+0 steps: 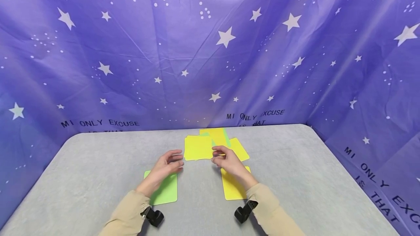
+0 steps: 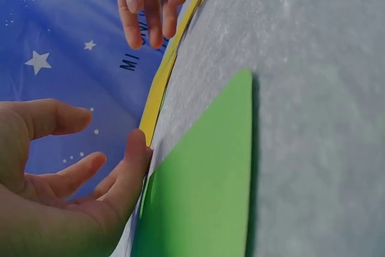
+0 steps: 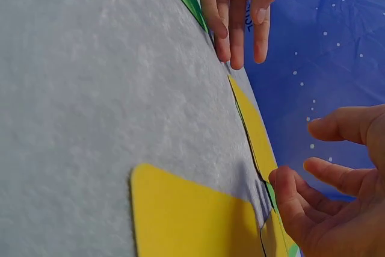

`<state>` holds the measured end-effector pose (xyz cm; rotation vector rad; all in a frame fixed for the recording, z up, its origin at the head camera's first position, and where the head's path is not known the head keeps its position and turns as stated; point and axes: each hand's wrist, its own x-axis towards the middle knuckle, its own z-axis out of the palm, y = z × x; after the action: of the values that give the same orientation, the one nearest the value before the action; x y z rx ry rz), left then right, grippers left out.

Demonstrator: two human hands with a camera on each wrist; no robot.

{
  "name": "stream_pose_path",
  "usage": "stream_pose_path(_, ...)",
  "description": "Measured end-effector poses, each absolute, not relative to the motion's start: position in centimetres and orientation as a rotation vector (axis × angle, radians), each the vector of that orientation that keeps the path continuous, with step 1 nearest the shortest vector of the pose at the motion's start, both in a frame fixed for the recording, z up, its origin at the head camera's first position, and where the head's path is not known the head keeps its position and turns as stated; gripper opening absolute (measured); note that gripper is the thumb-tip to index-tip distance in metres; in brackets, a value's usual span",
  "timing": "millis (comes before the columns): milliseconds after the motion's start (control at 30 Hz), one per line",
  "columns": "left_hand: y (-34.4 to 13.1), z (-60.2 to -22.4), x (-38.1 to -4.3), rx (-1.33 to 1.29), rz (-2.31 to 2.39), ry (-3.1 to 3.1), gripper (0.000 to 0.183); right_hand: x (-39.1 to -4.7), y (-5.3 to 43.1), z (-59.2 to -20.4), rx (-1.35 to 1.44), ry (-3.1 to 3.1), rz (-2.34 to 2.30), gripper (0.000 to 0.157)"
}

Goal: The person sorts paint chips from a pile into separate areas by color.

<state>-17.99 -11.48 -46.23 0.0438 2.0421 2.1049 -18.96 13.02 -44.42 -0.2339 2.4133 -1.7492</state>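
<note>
My left hand (image 1: 166, 166) hovers at the left side of a yellow card (image 1: 198, 148), its fingers loosely bent and nothing in them. Below its palm and wrist lies a green card (image 1: 166, 190). At the opposite side of the yellow card is my right hand (image 1: 229, 160), fingers relaxed and apart, fingertips right at the card's edge. A second yellow card (image 1: 233, 188) lies under the right wrist. In the left wrist view the left hand (image 2: 78, 179) has thumb and fingers spread; in the right wrist view the right hand (image 3: 337, 179) looks the same.
Behind the central card, more yellow cards (image 1: 240, 149) and a yellow card with green edges showing (image 1: 216, 134) overlap in a loose pile. All lie on a grey cloth-covered table (image 1: 98, 163). A purple star-patterned curtain (image 1: 183, 46) hangs behind and to the sides.
</note>
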Motion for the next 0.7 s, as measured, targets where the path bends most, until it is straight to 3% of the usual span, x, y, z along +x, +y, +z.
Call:
stream_pose_path(233,-10.7,-46.3,-18.8,-0.003,2.067,2.125,0.050,-19.5,12.9,-44.4,-0.156,2.468,-1.743,0.043)
stream_pose_path(433,-10.6,-46.6,-20.1,-0.032,2.047,2.171,0.052,-18.6,12.3,-42.0,-0.187,2.446,-1.757,0.044)
stream_pose_path(700,-10.5,-46.5,-20.6,-0.057,2.082,2.095,0.051,-20.4,12.6,-45.2,-0.134,2.413,-1.836,0.048)
